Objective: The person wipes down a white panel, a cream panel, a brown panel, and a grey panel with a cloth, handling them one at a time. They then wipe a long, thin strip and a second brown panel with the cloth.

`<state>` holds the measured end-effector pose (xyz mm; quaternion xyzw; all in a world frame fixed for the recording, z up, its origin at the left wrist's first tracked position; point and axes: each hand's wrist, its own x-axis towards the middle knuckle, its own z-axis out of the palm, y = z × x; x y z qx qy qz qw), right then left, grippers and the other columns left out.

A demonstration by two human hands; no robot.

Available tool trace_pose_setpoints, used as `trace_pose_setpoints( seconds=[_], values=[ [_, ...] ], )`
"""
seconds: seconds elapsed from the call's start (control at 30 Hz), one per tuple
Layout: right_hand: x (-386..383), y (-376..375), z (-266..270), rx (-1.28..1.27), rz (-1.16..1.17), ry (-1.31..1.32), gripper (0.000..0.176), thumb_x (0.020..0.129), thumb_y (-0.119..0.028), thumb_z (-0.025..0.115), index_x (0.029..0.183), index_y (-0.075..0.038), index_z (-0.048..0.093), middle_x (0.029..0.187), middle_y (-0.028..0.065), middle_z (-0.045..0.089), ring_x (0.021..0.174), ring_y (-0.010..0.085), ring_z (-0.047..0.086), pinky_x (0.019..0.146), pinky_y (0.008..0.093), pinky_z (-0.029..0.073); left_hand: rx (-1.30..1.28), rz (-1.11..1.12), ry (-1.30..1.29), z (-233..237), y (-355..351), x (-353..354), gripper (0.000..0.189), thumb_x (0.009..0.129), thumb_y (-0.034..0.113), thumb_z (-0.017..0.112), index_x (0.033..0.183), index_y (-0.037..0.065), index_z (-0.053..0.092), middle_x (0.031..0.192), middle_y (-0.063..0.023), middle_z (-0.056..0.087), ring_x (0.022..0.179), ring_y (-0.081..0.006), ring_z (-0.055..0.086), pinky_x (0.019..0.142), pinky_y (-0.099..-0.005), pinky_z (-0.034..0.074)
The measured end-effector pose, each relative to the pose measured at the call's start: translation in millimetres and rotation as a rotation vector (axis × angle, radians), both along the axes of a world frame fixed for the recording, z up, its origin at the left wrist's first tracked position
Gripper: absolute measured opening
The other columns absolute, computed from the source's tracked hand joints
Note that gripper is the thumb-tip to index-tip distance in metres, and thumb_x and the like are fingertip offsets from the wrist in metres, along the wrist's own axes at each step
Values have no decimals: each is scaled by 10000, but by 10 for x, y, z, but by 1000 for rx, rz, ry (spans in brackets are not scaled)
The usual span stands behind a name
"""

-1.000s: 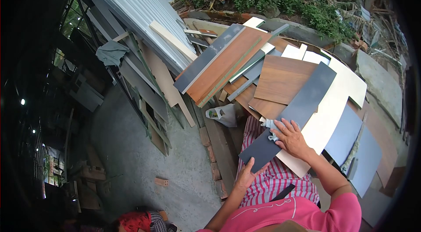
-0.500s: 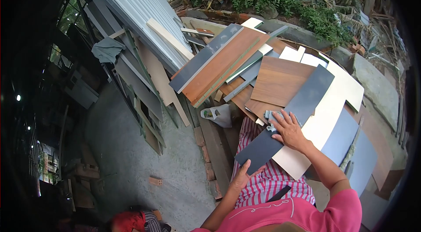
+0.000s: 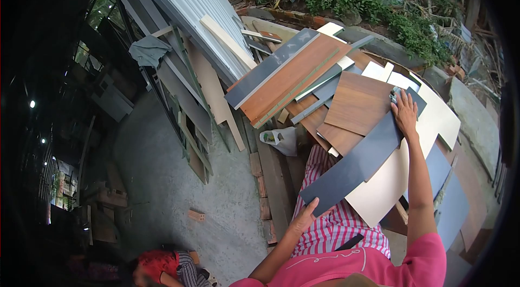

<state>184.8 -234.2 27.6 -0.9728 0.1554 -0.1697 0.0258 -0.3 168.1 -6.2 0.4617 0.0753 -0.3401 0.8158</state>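
Observation:
A long dark grey board [image 3: 355, 162] slants from my lap up toward the far right, lying over other panels. My left hand [image 3: 304, 220] grips its near end, thumb on top and the other fingers hidden beneath. Near the far end, my right hand [image 3: 406, 114] presses down with its fingers stretched forward. Under those fingers is a crumpled grey-blue rag [image 3: 395, 93], partly covered by the hand. A brown wood-grain panel [image 3: 357, 104] lies just left of the board, and a cream panel [image 3: 382, 186] shows under its right side.
Stacked boards [image 3: 292, 78] rise beyond my knees. A white plastic bag [image 3: 281, 140] sits left of my legs. Leaning strips and panels [image 3: 187, 92] stand at the left beside corrugated metal sheeting [image 3: 189, 10]. A brick [image 3: 196, 215] lies on the concrete floor; another person [image 3: 162, 265] is at bottom left.
My right hand has slid the rag up along the board, from its middle to near the far end. My left hand still holds the near end. The view has shifted slightly.

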Motion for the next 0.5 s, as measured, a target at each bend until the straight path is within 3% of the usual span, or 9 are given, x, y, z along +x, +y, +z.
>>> trace_pose_setpoints(
  seconds=[0.3, 0.37, 0.5],
  values=[
    [330, -370, -86, 1, -108, 46, 501, 937, -440, 368, 1334, -138, 411, 1436, 78, 330, 1319, 325, 295, 1046, 524, 252, -113, -116, -52, 72, 6, 60, 695, 854, 502, 553, 1293, -8, 379, 1205, -205, 524, 1111, -303, 543, 954, -429, 433],
    [379, -475, -127, 5, -182, 48, 505, 940, -445, 357, 1338, -140, 405, 1437, 78, 327, 1320, 328, 294, 1041, 539, 250, -118, -119, -70, 75, 37, 82, 638, 894, 440, 527, 1311, -15, 363, 1216, -167, 528, 1106, -247, 548, 973, -346, 417],
    [418, -566, -129, -7, -207, 47, 499, 941, -445, 350, 1336, -145, 405, 1418, 99, 352, 1314, 333, 301, 1031, 554, 254, -123, -74, -77, 44, 44, 97, 634, 891, 434, 536, 1310, -10, 366, 1200, -163, 540, 1096, -245, 555, 954, -335, 430]
  ],
)
